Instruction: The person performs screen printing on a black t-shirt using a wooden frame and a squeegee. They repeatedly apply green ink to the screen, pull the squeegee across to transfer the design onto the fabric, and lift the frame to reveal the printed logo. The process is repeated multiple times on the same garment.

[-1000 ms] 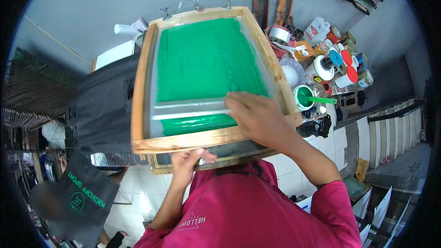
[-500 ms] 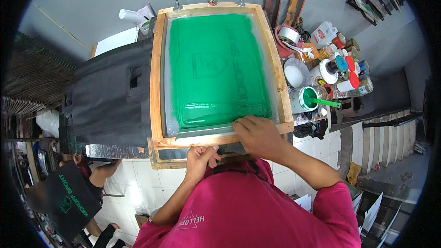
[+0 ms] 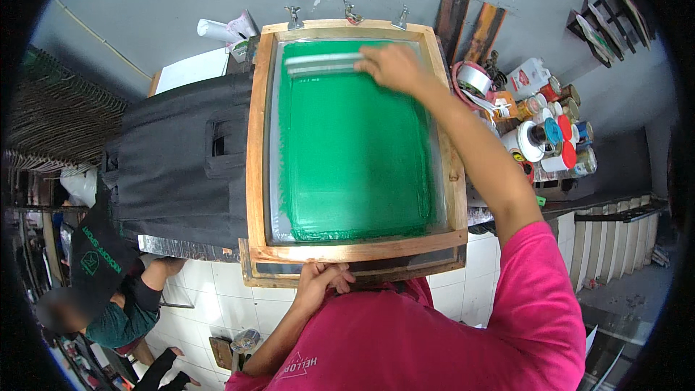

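A wooden-framed printing screen (image 3: 257,152) lies in front of me, its mesh coated with wet green ink (image 3: 355,166). At the far end of the mesh, my right hand (image 3: 391,65) is closed round the right end of a pale, bar-shaped squeegee (image 3: 322,63), which lies crosswise on the ink. My left hand (image 3: 322,279) rests by the near rail of the frame, fingers curled together; what they hold, if anything, is hidden. Metal hinge clamps (image 3: 352,14) stand along the screen's far rail.
Black fabric (image 3: 177,152) covers the table on the left. Ink jars and tubs (image 3: 557,137) crowd the right side. Two wood-handled squeegees (image 3: 483,32) lean on the back wall. At the lower left a person (image 3: 119,326) holds up a black printed cloth (image 3: 94,253).
My right hand has carried the squeegee from the near rail to the far end of the screen. The darker design seen through the ink no longer shows. My left hand stays by the near rail.
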### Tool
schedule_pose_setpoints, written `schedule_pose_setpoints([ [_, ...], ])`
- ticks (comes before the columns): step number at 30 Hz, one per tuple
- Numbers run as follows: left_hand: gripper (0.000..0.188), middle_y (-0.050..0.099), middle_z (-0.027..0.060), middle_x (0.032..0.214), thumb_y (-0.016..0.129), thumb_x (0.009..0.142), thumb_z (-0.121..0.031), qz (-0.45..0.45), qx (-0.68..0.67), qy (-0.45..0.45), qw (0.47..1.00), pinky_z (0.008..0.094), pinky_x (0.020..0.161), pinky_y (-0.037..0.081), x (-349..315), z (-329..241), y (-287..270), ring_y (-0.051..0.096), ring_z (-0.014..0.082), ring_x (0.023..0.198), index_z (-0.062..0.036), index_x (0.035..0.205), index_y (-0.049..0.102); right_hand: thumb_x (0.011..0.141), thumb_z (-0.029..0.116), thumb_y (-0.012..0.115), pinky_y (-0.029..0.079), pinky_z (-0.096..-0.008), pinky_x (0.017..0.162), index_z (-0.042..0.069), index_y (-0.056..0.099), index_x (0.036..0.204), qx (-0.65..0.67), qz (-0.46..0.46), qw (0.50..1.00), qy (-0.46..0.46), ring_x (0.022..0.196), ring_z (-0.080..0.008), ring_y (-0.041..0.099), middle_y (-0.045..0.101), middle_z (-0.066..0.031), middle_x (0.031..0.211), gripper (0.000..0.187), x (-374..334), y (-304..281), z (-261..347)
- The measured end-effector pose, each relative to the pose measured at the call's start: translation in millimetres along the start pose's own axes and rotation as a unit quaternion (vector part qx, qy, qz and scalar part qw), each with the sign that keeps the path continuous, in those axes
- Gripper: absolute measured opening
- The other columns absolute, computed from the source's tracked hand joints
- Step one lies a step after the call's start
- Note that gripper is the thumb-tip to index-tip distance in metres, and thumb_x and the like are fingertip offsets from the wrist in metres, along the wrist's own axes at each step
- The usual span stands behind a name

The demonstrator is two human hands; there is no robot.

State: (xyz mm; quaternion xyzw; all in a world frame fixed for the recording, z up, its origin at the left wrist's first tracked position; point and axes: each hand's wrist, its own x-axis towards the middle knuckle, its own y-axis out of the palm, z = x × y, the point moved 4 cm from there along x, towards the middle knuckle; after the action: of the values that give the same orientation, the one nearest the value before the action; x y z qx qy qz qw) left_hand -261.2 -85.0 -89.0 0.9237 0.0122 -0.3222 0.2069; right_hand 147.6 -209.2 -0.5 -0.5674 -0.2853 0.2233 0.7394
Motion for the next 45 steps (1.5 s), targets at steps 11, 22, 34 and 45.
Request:
schedule_pose_setpoints([
  [11,0.027,0.072,0.0202,0.113,0.051,0.102,-0.01,0.121,-0.021,0.031,0.992,0.0394,0.098,0.053,-4.6,-60.4,5.5,0.07,0.0289,0.104,0.007,0.117,0.066,0.092,0.059,0.063,0.054,-0.0495,0.083,0.01,0.073,0.12,-0.041,0.021,0.997,0.063,0.096,-0.0364,0.071,0.075,-0.0163,0.098,0.058,82.4,-3.3,-37.9],
  [22,0.03,0.069,0.0231,0.117,0.069,0.092,-0.017,-0.177,0.545,0.6,0.557,0.0447,0.096,0.051,179.9,-304.0,-0.5,0.065,0.041,0.11,-0.0016,0.117,0.069,0.092,0.065,0.058,0.055,-0.0512,0.075,0.006,0.072,0.104,-0.071,-0.064,0.995,0.01,0.085,-0.0356,0.072,0.075,-0.0146,0.095,0.062,19.6,9.4,-4.5],
  [34,0.024,0.074,0.0199,0.1,0.073,0.091,-0.023,-0.148,0.588,0.403,0.685,0.0433,0.081,0.055,114.4,-243.6,-3.3,0.072,0.0373,0.093,-0.003,0.104,0.075,0.09,0.059,0.065,0.053,-0.047,0.065,0.004,0.066,0.085,-0.029,-0.094,0.995,-0.01,0.078,-0.0343,0.069,0.068,-0.015,0.082,0.055,-98.9,5.6,62.3],
  [45,0.019,0.073,0.0145,0.099,0.076,0.085,-0.012,-0.1,0.605,0.399,0.681,0.0424,0.086,0.052,-18.0,-126.0,-1.7,0.068,0.0343,0.095,-0.0018,0.101,0.074,0.078,0.034,0.075,0.05,-0.0419,0.065,0.007,0.061,0.087,-0.004,-0.046,0.999,-0.009,0.078,-0.0291,0.064,0.061,-0.0097,0.085,0.032,-256.4,5.8,156.5],
])
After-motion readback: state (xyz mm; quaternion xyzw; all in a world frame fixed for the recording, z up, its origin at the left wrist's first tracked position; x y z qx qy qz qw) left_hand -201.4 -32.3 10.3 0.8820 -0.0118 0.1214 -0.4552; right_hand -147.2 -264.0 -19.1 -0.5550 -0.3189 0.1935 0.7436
